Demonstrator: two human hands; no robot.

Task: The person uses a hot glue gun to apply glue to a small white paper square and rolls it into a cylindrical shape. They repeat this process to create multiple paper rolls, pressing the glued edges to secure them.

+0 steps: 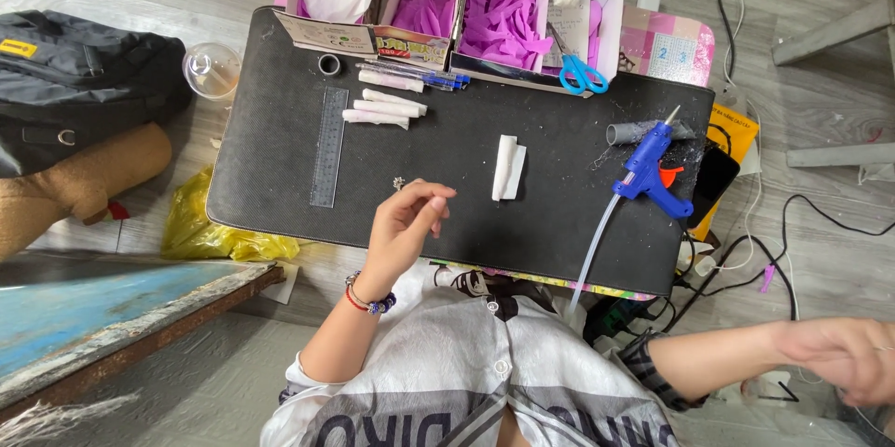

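My left hand (405, 222) hovers over the near part of the black mat (280, 177), fingers loosely curled and pinched together; whether something small is between them cannot be told. A small silvery bit (398, 183) lies on the mat just beyond it. A folded white paper piece (507, 167) lies to the right of that hand. My right hand (844, 358) is far off to the right, low beside my body and away from the mat, blurred, with fingers curled. A blue glue gun (650, 163) with a clear glue stick rests at the mat's right side.
Open boxes of purple petals (499, 13) line the mat's far edge, with blue-handled scissors (578, 69), pens (410, 74), white paper rolls (387, 107) and a grey ruler (328, 144). A black bag (84, 74), a yellow plastic bag (219, 237) and cables (802, 214) lie on the floor.
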